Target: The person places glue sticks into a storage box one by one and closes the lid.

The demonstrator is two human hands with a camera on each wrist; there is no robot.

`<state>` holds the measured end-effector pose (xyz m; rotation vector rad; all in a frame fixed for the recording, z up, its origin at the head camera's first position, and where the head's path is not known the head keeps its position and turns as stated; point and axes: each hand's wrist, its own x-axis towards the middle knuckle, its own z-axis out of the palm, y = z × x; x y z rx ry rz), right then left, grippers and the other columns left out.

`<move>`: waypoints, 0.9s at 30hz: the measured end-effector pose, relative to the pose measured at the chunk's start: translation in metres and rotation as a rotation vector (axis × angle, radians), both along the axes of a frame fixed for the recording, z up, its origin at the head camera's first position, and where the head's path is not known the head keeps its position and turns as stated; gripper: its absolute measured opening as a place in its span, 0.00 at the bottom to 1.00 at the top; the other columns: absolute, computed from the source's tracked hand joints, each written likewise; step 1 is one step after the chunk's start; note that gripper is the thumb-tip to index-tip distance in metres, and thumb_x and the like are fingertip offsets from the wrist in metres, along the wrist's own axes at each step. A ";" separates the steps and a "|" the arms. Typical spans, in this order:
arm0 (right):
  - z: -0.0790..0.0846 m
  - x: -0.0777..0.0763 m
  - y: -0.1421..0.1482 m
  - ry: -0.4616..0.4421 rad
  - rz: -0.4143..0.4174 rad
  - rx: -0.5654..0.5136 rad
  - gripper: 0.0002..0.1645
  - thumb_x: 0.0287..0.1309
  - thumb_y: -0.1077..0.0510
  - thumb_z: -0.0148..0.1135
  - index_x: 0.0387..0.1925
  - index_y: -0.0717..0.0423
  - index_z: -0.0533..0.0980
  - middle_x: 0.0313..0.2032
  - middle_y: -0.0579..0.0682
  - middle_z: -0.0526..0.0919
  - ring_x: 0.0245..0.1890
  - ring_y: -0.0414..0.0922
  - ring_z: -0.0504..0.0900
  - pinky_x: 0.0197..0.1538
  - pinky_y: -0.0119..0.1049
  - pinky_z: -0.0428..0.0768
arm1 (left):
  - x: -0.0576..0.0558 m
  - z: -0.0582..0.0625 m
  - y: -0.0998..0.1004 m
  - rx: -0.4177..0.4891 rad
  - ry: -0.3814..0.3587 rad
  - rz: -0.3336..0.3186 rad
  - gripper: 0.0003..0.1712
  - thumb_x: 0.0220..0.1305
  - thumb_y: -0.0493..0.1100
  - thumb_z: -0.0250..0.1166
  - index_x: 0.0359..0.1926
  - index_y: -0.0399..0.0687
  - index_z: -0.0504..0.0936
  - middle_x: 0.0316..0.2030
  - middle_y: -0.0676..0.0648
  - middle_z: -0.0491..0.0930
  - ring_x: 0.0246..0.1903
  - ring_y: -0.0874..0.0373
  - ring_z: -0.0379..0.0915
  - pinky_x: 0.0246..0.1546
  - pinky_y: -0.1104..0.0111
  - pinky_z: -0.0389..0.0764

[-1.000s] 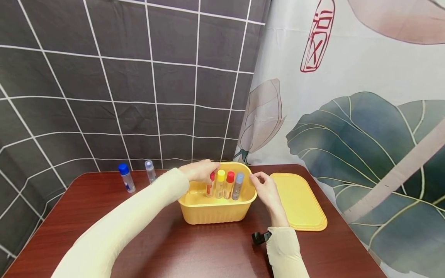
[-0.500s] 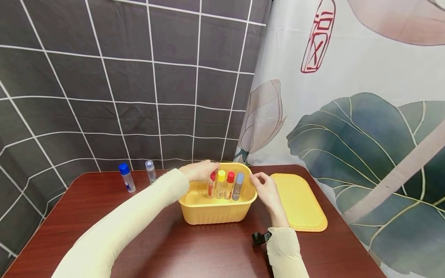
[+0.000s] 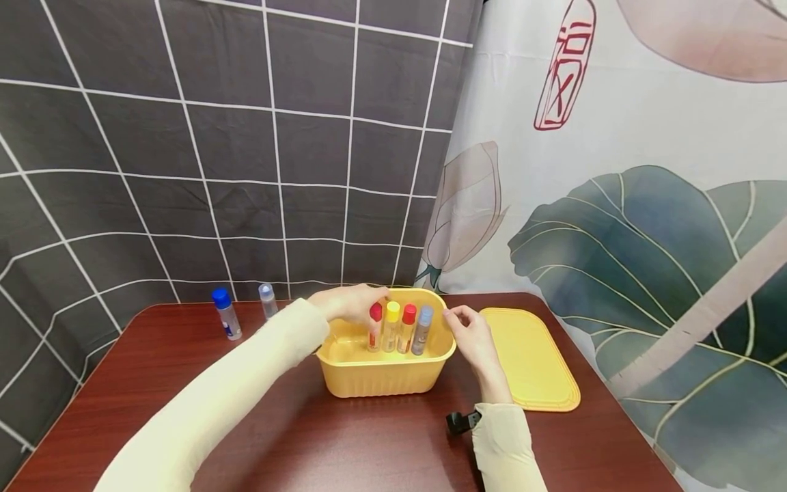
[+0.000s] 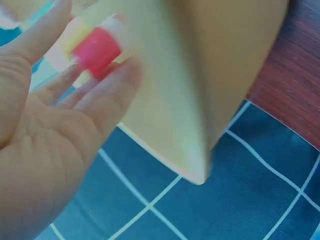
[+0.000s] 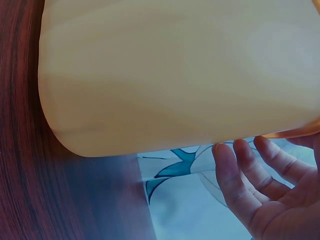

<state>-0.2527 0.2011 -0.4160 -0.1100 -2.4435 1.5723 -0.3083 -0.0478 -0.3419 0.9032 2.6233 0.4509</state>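
A yellow plastic tub [image 3: 382,377] stands on the table in the head view. Inside it, a red-capped clear tube [image 3: 375,338], a yellow-capped tube [image 3: 390,338], another red-capped tube [image 3: 406,338] and a grey-blue-capped tube [image 3: 421,338] stand in a row. My left hand [image 3: 352,304] reaches over the tub's back left. In the left wrist view its thumb is spread from the fingers, and the red cap [image 4: 97,51] lies beside the fingertips. At the tub's right end, my right hand [image 3: 473,338] holds the rim, its curled fingertips [image 5: 227,162] against the outer wall.
A yellow lid [image 3: 533,362] lies flat to the right of the tub. At the back left stand a blue-capped tube [image 3: 226,314] and a paler tube [image 3: 267,301], partly behind my left sleeve [image 3: 227,396]. Hanging cloths [image 3: 221,171] border the brown table [image 3: 344,444].
My left hand has drawn back slightly to the left, showing more of the nearest red-capped tube. My right hand stays at the tub's rim, and the tubes keep their places.
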 end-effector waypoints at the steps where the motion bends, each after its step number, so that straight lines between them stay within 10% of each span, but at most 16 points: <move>1: 0.000 0.000 0.000 0.000 0.001 -0.001 0.16 0.65 0.50 0.61 0.37 0.60 0.81 0.33 0.54 0.79 0.36 0.49 0.73 0.38 0.38 0.72 | 0.000 0.002 -0.002 0.005 -0.005 -0.003 0.37 0.51 0.43 0.76 0.61 0.50 0.70 0.48 0.49 0.77 0.45 0.56 0.72 0.51 0.64 0.74; 8: 0.002 0.000 0.000 -0.011 -0.007 0.005 0.15 0.65 0.50 0.60 0.37 0.60 0.81 0.33 0.53 0.79 0.36 0.48 0.73 0.38 0.38 0.72 | 0.009 0.022 -0.018 0.093 -0.013 0.002 0.41 0.54 0.51 0.75 0.66 0.47 0.67 0.57 0.43 0.75 0.57 0.49 0.70 0.60 0.56 0.69; 17: 0.002 0.002 -0.002 -0.030 -0.001 0.001 0.16 0.66 0.50 0.59 0.39 0.60 0.80 0.34 0.53 0.78 0.37 0.49 0.73 0.38 0.38 0.72 | 0.028 0.046 -0.059 0.180 0.172 0.124 0.38 0.61 0.56 0.68 0.67 0.44 0.68 0.62 0.39 0.71 0.63 0.45 0.66 0.63 0.51 0.65; 27: 0.002 0.002 -0.001 -0.031 0.002 0.002 0.17 0.67 0.50 0.59 0.39 0.61 0.81 0.34 0.54 0.78 0.37 0.49 0.72 0.38 0.38 0.71 | 0.036 0.030 -0.110 0.238 0.231 0.320 0.42 0.64 0.56 0.64 0.72 0.43 0.61 0.70 0.35 0.57 0.69 0.39 0.52 0.65 0.43 0.56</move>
